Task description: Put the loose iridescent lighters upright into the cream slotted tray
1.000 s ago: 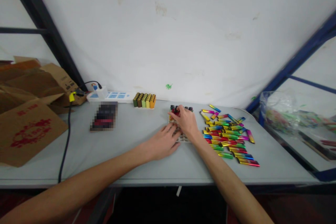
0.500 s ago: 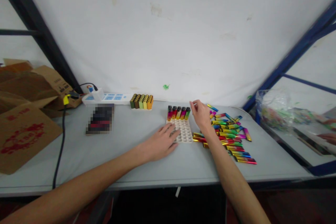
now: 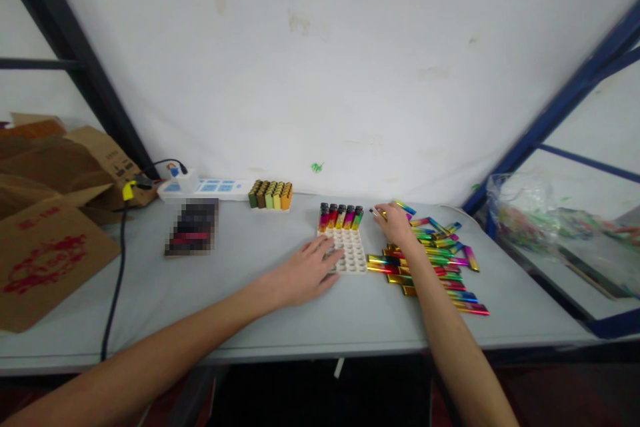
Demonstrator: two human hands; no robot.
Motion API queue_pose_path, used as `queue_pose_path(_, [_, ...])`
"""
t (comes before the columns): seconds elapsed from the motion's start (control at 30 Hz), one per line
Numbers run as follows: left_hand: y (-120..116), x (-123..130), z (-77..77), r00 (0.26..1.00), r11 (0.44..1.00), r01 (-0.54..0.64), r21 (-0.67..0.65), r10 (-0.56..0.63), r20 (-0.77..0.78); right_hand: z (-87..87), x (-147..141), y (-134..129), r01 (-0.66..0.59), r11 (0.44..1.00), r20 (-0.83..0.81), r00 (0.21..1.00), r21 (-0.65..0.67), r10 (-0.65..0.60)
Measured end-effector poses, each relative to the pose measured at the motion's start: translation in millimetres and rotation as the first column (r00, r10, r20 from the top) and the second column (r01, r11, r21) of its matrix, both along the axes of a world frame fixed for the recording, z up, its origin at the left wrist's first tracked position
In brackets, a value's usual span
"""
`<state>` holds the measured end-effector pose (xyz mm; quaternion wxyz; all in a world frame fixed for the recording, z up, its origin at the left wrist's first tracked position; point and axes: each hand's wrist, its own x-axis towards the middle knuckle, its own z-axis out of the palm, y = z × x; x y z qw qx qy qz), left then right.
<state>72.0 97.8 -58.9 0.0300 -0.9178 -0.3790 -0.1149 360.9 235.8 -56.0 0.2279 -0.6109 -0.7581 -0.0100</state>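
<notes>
My left hand (image 3: pixel 310 271) lies flat with fingers spread over the left side of a white tray (image 3: pixel 356 260) with rows of holes. Colourful metallic lighters (image 3: pixel 341 218) stand upright at the tray's far end, dark tops up. Just right of the tray, my right hand (image 3: pixel 394 222) has its fingers closed around a lighter (image 3: pixel 374 213), whose end pokes out at the fingertips; the rest is hidden by the hand. Beneath and beyond that wrist, a loose pile of shiny lighters (image 3: pixel 440 256) lies on the grey table (image 3: pixel 240 320).
Against the wall stands a block of green, yellow and orange lighters (image 3: pixel 271 195). To its left are a white power strip (image 3: pixel 220 187) and a blurred dark item (image 3: pixel 193 227). Cardboard boxes (image 3: pixel 55 253) and a black cable (image 3: pixel 117 280) occupy the left; a plastic bag (image 3: pixel 525 210) sits far right.
My right hand has moved right and slightly down from beside the standing lighters to the pile's near-left edge, and a lighter now shows at its fingers. My left hand stays on the tray.
</notes>
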Motion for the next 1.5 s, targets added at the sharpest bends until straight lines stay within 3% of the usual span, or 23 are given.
queue_pose_path(0.1, [-0.2, 0.8, 0.0, 1.0, 1.0, 0.002, -0.002, -0.002, 0.002, 11.3, -3.9, -4.5, -0.102, 0.983, -0.114, 0.986, 0.151, 0.119])
queue_pose_path(0.2, [-0.3, 1.2, -0.1, 1.0, 1.0, 0.002, -0.01, -0.002, 0.004, 21.9, -10.2, -14.1, -0.177, 0.914, -0.251, 0.927, 0.364, 0.279])
queue_pose_path(0.3, [-0.3, 0.8, -0.6, 1.0, 1.0, -0.002, -0.019, 0.002, -0.003, 31.9, -18.4, -26.4, -0.223, 0.857, -0.264, 0.889, 0.464, 0.374])
queue_pose_path(0.53, [0.6, -0.3, -1.7, 1.0, 1.0, 0.004, 0.006, -0.004, 0.013, 43.2, -36.0, -44.6, -0.263, 0.78, -0.194, 0.878, 0.567, 0.438])
queue_pose_path(0.8, [1.0, -0.2, -3.4, 1.0, 1.0, 0.003, 0.022, -0.004, 0.023, 38.9, -57.0, -55.4, -0.421, 0.751, -0.177, 0.803, 0.508, 0.57])
queue_pose_path(0.97, [0.9, 1.2, -2.4, 1.0, 1.0, 0.003, 0.017, -0.004, 0.013, 24.7, -71.2, -51.2, -0.412, 0.794, -0.299, 0.767, 0.448, 0.567])
queue_pose_path(1.07, [0.5, 2.1, -0.7, 1.0, 1.0, 0.008, 0.022, -0.009, 0.016, 12.5, -81.0, -45.7, -0.289, 0.856, -0.4, 0.789, 0.428, 0.466])
queue_pose_path(1.2, [0.5, 2.4, -0.3, 1.0, 1.0, 0.01, 0.027, -0.01, 0.015, 1.5, -91.7, -41.3, -0.202, 0.913, -0.401, 0.849, 0.354, 0.343])
queue_pose_path(1.5, [0.7, 1.6, -1.9, 0.999, 0.999, 0.017, 0.043, -0.019, 0.039, -8.8, -97.5, -38.6, -0.233, 0.93, -0.345, 0.881, 0.284, 0.325])
